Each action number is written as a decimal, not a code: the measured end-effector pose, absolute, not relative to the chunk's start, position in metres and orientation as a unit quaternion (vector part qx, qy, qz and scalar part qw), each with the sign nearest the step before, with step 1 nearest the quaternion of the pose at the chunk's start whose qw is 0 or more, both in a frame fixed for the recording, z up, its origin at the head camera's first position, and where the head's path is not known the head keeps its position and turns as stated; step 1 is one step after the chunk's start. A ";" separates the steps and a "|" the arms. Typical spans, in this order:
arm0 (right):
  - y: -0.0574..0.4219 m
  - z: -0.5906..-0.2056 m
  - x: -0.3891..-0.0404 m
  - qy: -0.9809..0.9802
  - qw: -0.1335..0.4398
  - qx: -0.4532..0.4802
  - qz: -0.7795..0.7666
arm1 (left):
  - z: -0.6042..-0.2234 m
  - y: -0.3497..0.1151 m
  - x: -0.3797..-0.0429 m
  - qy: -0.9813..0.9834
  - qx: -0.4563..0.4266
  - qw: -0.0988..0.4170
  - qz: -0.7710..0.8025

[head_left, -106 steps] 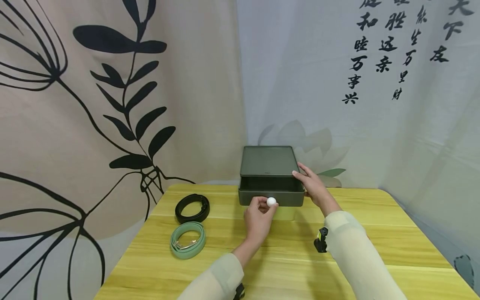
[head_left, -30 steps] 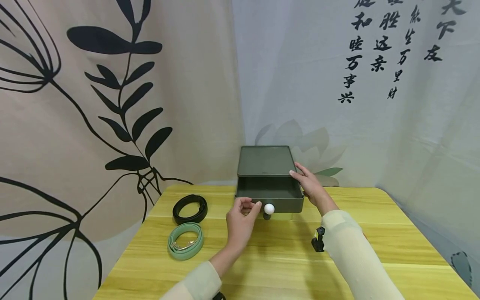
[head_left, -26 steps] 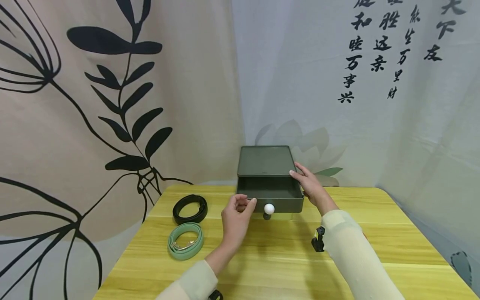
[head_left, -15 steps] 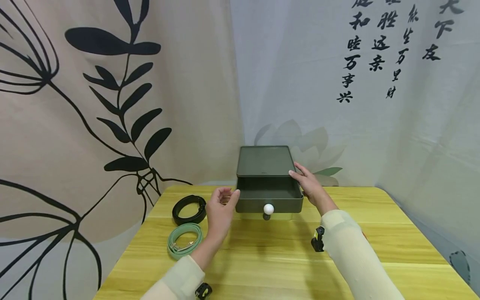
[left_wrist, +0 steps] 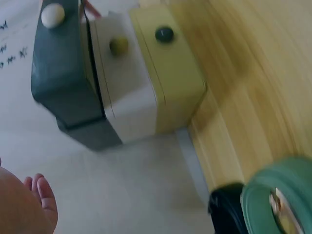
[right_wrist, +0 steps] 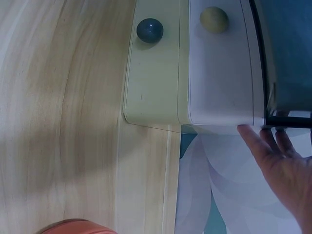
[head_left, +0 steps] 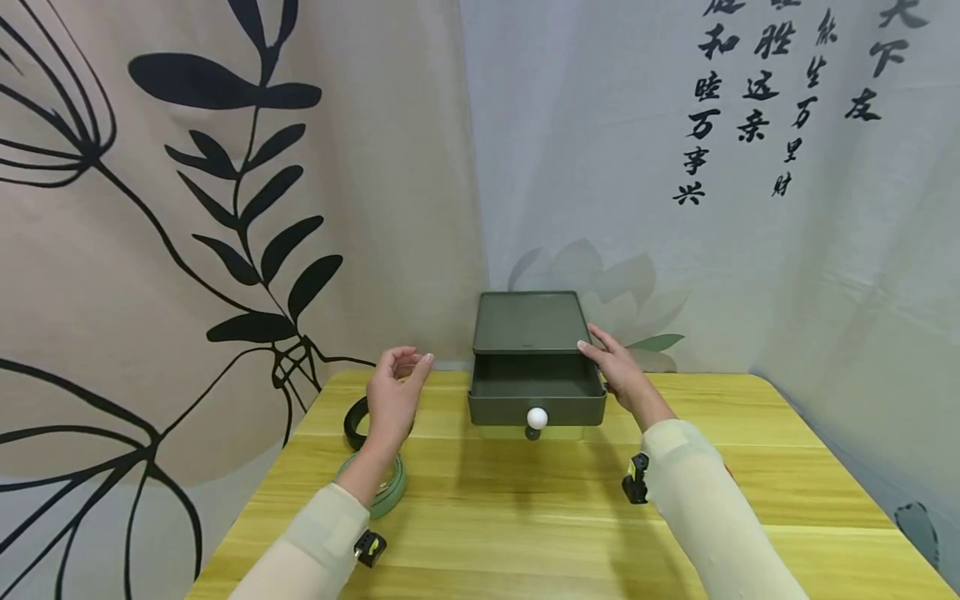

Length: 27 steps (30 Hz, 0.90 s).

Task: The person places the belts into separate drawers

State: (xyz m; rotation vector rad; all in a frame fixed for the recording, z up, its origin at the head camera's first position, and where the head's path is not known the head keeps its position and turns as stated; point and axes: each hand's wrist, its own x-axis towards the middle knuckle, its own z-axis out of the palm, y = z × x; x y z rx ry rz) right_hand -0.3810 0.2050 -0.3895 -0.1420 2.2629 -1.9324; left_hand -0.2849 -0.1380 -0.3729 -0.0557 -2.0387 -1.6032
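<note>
A small cabinet (head_left: 531, 323) of stacked drawers stands at the back of the table, and its dark green top drawer (head_left: 498, 412) is pulled out. That drawer has a round white knob (head_left: 537, 418); nothing shows in the part of it that is visible. My right hand (head_left: 621, 373) touches the cabinet's right side with extended fingers, thumb by the top's front corner. Off to the cabinet's left, my left hand (head_left: 395, 398) is raised with loosely bent fingers and nothing in them. It partly covers a coiled black belt (head_left: 354, 421); my left wrist overlaps a coiled green belt (head_left: 390, 498).
Below the green drawer are a white drawer (right_wrist: 222, 73) and a yellow drawer (right_wrist: 153, 83), both pushed in, each with a knob. An orange-red rounded thing (right_wrist: 80, 227) lies on the wooden table (head_left: 510, 533) near my right arm. A printed curtain (head_left: 405, 167) hangs behind.
My left hand has let go of the white knob and moved left, over towards the belts. The top drawer came further out before that. My right hand has kept its place on the cabinet.
</note>
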 end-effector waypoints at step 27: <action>0.205 -0.388 -0.380 0.763 0.083 -0.046 -0.640 | -0.417 -0.272 -0.317 -0.855 0.032 0.152 -0.496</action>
